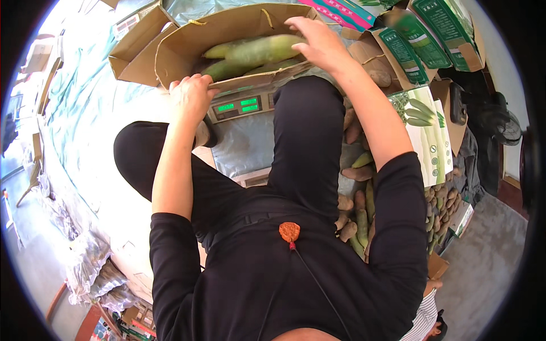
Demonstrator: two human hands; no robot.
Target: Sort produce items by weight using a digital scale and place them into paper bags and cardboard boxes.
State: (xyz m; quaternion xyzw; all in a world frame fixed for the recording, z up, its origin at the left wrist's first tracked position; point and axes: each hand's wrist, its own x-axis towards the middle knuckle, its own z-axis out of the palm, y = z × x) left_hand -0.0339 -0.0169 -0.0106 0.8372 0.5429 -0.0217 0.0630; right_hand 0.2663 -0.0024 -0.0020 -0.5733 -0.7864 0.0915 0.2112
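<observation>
A brown cardboard box (227,28) with rope handles lies open in front of me on a scale (236,107) with lit green displays. Inside it are several long green radishes (264,51); the uppermost is smeared by motion. My left hand (192,95) has its fingers curled over the box's near edge at the left. Over the right part of the box, my right hand (319,44) has its fingers spread around the right end of the uppermost radish. Whether the fingertips touch it, I cannot tell.
Green printed cartons (424,37) stand at the far right, and a white-green printed box (424,133) lies nearer. Loose radishes and brown tubers (355,219) lie beside my right leg. A black fan (500,119) stands at the right. Another person's striped sleeve (424,318) shows at the lower right.
</observation>
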